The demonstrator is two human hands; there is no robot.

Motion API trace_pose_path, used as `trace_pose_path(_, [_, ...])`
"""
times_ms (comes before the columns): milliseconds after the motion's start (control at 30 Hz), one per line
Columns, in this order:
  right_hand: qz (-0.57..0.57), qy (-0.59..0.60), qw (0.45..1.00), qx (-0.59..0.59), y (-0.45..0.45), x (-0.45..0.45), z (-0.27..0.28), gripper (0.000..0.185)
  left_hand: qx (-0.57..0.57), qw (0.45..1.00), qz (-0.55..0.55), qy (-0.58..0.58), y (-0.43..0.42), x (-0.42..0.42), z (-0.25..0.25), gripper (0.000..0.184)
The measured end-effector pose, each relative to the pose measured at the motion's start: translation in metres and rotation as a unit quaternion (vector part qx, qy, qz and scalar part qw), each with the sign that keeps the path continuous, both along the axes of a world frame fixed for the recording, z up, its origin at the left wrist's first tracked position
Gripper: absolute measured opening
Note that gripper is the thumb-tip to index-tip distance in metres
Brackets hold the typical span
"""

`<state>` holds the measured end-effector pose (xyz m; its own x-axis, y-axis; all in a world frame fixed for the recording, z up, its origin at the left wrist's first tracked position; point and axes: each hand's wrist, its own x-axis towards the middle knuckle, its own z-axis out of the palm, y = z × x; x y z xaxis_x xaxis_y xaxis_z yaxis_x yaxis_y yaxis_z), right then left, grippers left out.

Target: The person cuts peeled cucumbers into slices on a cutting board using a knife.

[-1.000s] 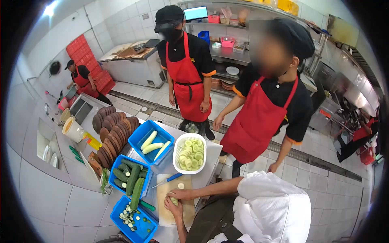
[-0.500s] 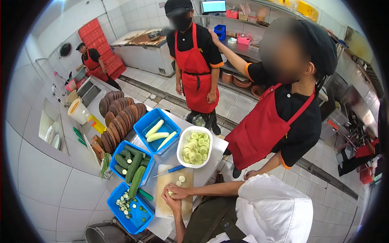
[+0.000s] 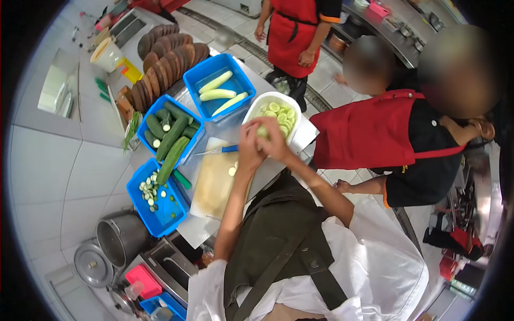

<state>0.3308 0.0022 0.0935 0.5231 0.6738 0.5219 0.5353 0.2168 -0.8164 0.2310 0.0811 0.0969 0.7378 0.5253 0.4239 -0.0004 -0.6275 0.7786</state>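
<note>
My left hand [image 3: 250,150] and my right hand [image 3: 274,138] are cupped together at the near side of a white basket [image 3: 249,113]. Pale green cucumber slices [image 3: 262,131] show between the fingers, partly hidden and blurred. More cucumber slices lie inside the basket. Below my hands, a cutting board [image 3: 211,184] has a couple of pale slices [image 3: 232,170] at its right edge. Across its top rests a knife with a blue handle [image 3: 229,148].
Blue bins hold peeled cucumbers [image 3: 217,81], green cucumbers [image 3: 172,128] and cut ends [image 3: 149,188]. A green handle [image 3: 182,179] lies beside the board. Round brown boards [image 3: 166,69] stand behind. A co-worker in a red apron [image 3: 369,131] is to the right; another stands farther back.
Both hands have moved from the cutting board up and right to the white basket, carrying slices. The view has tilted down, and the co-worker on the right has shifted, arm no longer reaching out.
</note>
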Motion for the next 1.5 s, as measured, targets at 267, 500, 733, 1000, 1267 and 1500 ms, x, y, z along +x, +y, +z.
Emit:
trace_pose_path(267, [-0.039,-0.153,0.948,-0.278,-0.030,0.093,-0.063,0.047,0.008,0.998,-0.015,0.060,-0.024,0.036,-0.054,0.054])
trace_pose_path(500, [0.237,-0.027,0.950,-0.199,-0.013,-0.033,-0.104,0.031,0.013,0.965,0.180,0.192,-0.005,-0.134,-0.107,0.066])
trace_pose_path(733, [0.149,-0.308,0.904,-0.257,0.019,-0.102,-0.151,0.031,0.028,0.962,0.155,0.222,-0.002,-0.145,-0.145,0.038])
trace_pose_path(1000, [0.107,-0.280,0.895,-0.330,0.020,-0.106,-0.135,0.036,-0.029,0.958,0.209,0.194,-0.017,-0.141,-0.113,0.036])
trace_pose_path(1267, [0.166,0.575,0.759,-0.255,0.020,-0.107,-0.100,0.024,-0.156,0.953,0.207,0.156,-0.025,-0.136,-0.018,0.039])
trace_pose_path(1500, [0.209,0.819,0.517,-0.139,0.017,-0.078,-0.074,0.023,0.019,0.983,0.108,0.145,-0.055,-0.103,0.011,0.053])
